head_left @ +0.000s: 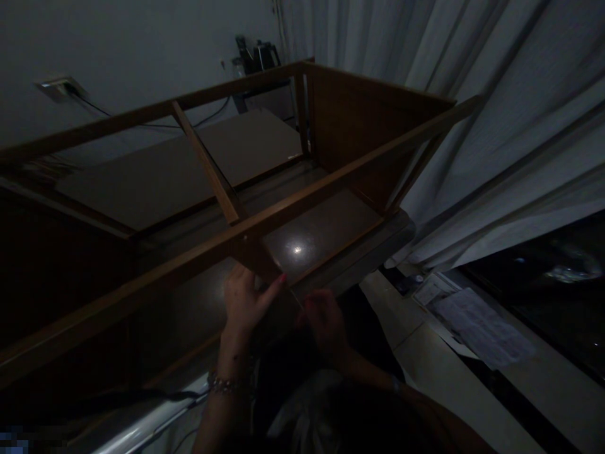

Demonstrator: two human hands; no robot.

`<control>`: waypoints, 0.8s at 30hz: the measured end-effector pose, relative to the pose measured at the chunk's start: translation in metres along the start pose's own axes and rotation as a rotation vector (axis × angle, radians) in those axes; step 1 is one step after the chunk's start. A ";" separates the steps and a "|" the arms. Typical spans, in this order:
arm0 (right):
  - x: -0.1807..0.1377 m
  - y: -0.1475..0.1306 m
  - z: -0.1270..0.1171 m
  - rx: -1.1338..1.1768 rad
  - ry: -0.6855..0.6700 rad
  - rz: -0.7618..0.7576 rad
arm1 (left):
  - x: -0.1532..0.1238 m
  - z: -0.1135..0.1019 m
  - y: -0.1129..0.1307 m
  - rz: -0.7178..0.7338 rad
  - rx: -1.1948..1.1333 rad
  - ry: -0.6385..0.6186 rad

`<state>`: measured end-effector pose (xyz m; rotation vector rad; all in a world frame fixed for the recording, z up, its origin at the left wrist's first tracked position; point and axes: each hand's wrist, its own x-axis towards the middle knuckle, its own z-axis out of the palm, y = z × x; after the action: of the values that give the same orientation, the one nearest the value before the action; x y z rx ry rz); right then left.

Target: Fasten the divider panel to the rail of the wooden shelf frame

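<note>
Wooden furniture frame (265,221), upturned on the floor: stiff, probably heavy; best taken by its rails. Left hand (246,299) lies open-fingered against the front rail's (331,183) short upright; right hand's (326,321) grip is indistinct in the dark.

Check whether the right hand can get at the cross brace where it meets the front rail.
Probably yes. The right hand sits just below the front rail, beside the left hand, which already touches the wood under the cross brace joint. Nothing visible lies between, though the dim light hides detail.
</note>
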<state>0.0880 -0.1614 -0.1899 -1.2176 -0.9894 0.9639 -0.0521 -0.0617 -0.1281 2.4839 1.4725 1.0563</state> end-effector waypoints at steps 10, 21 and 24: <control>-0.003 -0.002 0.001 0.024 -0.010 0.198 | -0.005 0.002 0.001 0.041 0.227 0.006; -0.008 0.003 0.001 -0.327 -0.065 -0.253 | -0.010 0.003 0.012 -0.057 0.244 -0.070; -0.006 0.002 0.001 -0.364 -0.045 -0.303 | -0.010 0.004 0.012 -0.071 0.232 -0.081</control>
<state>0.0853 -0.1669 -0.1920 -1.2976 -1.3832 0.5898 -0.0439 -0.0754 -0.1318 2.5655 1.7334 0.8043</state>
